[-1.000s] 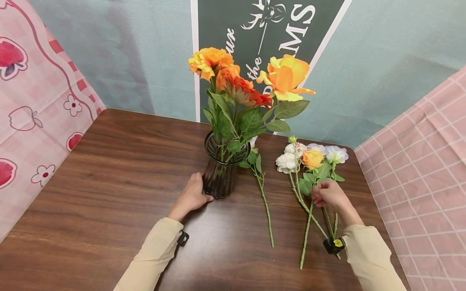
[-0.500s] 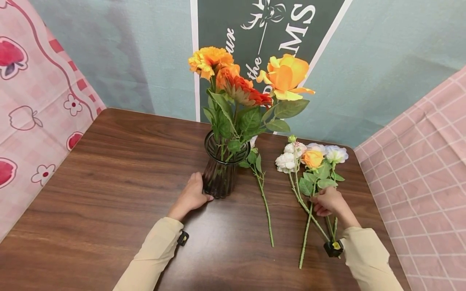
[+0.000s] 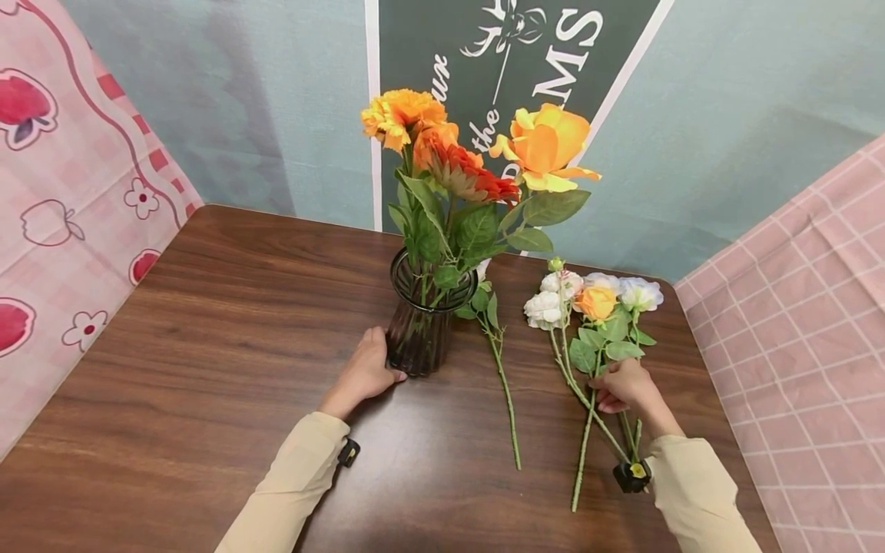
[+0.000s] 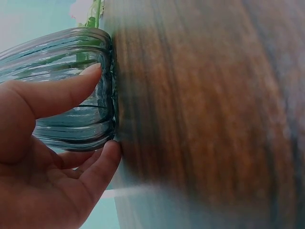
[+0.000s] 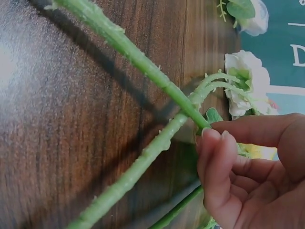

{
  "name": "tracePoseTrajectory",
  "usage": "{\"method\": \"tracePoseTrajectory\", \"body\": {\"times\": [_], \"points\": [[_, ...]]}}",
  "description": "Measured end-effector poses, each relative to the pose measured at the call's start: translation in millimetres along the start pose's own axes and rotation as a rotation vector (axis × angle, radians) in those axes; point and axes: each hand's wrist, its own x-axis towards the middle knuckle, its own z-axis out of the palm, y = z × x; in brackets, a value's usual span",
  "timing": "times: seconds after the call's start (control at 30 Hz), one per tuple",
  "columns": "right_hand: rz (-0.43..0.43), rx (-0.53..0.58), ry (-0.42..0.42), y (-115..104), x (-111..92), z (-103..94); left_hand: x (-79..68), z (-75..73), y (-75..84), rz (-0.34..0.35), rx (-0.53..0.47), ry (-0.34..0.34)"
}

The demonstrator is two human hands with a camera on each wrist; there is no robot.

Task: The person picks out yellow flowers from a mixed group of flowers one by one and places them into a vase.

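Note:
A dark ribbed glass vase (image 3: 418, 342) stands upright, holding several orange and red flowers (image 3: 456, 161) with green leaves. My left hand (image 3: 362, 369) grips it low on the left side. The left wrist view shows the thumb (image 4: 71, 90) across the glass and the fingers under its other side, close to the tabletop. At the right, my right hand (image 3: 625, 385) pinches a green flower stem (image 5: 138, 59) between thumb and fingertips, below the yellow-orange rose (image 3: 596, 302). That stem crosses over the stem (image 5: 143, 162) of the white flowers (image 3: 544, 309).
Pale blue flowers (image 3: 639, 293) lie by the rose, their stems partly behind my right hand. A single stem (image 3: 508, 399) with leaves lies between the vase and this bunch. Cloth-covered walls (image 3: 795, 338) border the wooden table (image 3: 242, 322) at the back and sides.
My right hand has moved slightly down along the stem, toward me, uncovering a leaf above it. My left hand and the vase have stayed in place.

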Motion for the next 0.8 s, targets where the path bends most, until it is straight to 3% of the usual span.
{"method": "tracePoseTrajectory", "body": {"times": [0.5, 0.8], "points": [[-0.015, 0.129, -0.066, 0.3, -5.8, -4.8, 0.0, 1.3, -1.2, 0.002, 0.003, 0.007], [-0.012, 0.119, -0.081, -1.1, -9.2, -11.0, -0.2, 0.7, -0.5, 0.0, 0.006, -0.001]]}}
